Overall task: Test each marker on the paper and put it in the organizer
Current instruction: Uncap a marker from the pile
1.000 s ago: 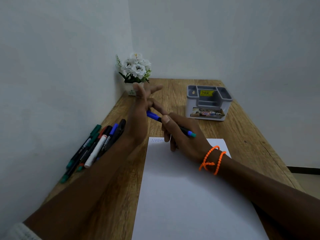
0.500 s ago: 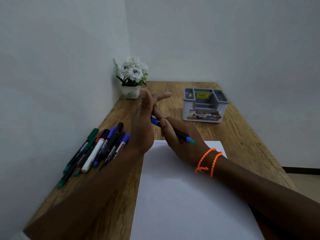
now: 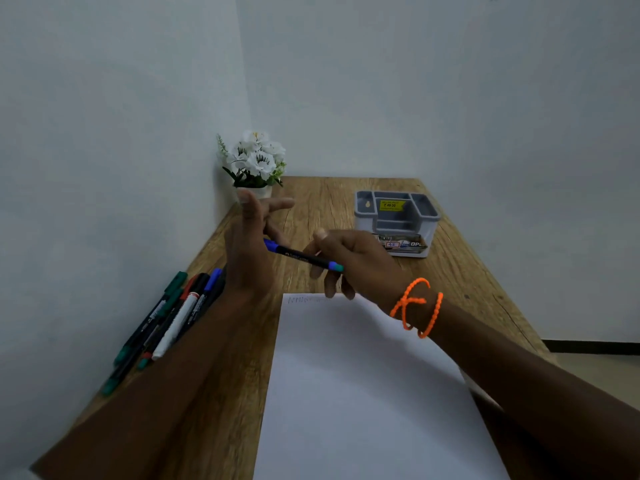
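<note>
A blue marker (image 3: pixel 304 258) with a black barrel and a teal end is gripped in my right hand (image 3: pixel 363 261), just above the far edge of the white paper (image 3: pixel 363 393). Its blue cap end meets the palm side of my left hand (image 3: pixel 247 258), which is held upright with thumb and forefinger stretched out; the contact itself is hidden. Faint test strokes mark the paper's top left corner (image 3: pixel 304 300). The grey organizer (image 3: pixel 429 213) stands beyond my right hand. A pile of several markers (image 3: pixel 173 317) lies by the left wall.
A white flower pot (image 3: pixel 256 161) sits in the far left corner of the wooden table (image 3: pixel 467 271). Walls close the table on the left and the far side. The table's right edge drops to the floor.
Both hands have lifted slightly off the paper with the marker between them. My right thumb has risen off the barrel, so more of the barrel shows.
</note>
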